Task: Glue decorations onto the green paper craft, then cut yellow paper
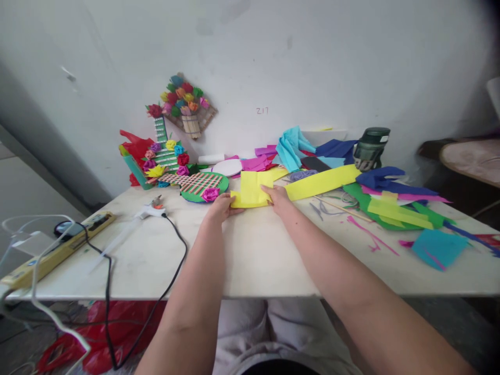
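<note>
Between my two hands a yellow sheet of crepe paper point(252, 187) stretches just above the white table, with folds in it. My left hand point(223, 207) pinches its lower left end, thumb on top. My right hand point(278, 198) grips its right side, with the thumb pressed on the face of the paper. Behind my right hand a long yellow paper strip point(324, 182) runs to the back right; whether it joins the held sheet I cannot tell. Left of the paper lies a green guitar-shaped craft point(203, 186) with striped sticks and a pink paper flower.
A hot glue gun point(151, 209) and its black cord lie at the left, near a power strip point(58, 250). Coloured paper scraps point(406, 205) cover the right side. A dark bottle point(370, 148) stands at the back right. A flower craft point(189, 107) leans on the wall.
</note>
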Motion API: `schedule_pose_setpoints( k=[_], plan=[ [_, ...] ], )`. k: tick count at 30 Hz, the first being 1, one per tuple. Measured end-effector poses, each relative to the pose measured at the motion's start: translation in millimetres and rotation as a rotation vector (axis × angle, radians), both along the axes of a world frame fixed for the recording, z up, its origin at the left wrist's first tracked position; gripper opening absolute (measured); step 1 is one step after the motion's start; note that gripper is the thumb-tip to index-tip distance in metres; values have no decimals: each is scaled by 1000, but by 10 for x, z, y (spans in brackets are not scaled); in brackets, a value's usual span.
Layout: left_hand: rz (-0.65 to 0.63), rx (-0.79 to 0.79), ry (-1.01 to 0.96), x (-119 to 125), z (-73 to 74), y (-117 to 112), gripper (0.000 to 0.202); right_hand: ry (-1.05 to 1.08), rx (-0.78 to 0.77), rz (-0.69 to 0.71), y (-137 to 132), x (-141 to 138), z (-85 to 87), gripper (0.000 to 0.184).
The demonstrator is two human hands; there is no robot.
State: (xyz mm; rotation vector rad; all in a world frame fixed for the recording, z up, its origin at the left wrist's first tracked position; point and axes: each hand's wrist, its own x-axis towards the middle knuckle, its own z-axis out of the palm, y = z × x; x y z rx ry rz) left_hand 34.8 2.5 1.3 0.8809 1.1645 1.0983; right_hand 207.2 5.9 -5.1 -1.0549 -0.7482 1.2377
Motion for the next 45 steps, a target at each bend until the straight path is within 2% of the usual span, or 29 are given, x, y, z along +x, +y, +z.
schedule_pose_setpoints(
  k=[4, 9, 15, 17, 22, 24, 37, 45],
  plan=[
    [-31, -12, 7, -58, 21, -17, 15, 31, 4, 8, 6, -68, -23, 5],
    [-24, -94, 41, -138, 117, -73, 22, 100, 40, 7, 58, -98, -90, 6],
    [34, -61, 358, -179, 178, -92, 48, 43, 51, -14, 104, -110, -142, 6],
    [30, -51, 465, -199, 205, -109, 43, -4, 49, -24, 108, -110, -144, 5],
    [-25, -63, 688, -256, 291, -185, 11, -82, 33, -40, 128, -96, -156, 7],
    [-48, -62, 733, -262, 312, -213, 7, -76, 30, -25, 133, -89, -164, 6],
    [-58, -143, 736, -189, 291, -235, 12, -112, 26, -12, 71, -83, -118, 5],
    [-39, -69, 644, -213, 267, -209, 8, -86, 45, 0, 114, -80, -165, 5]
  ],
)
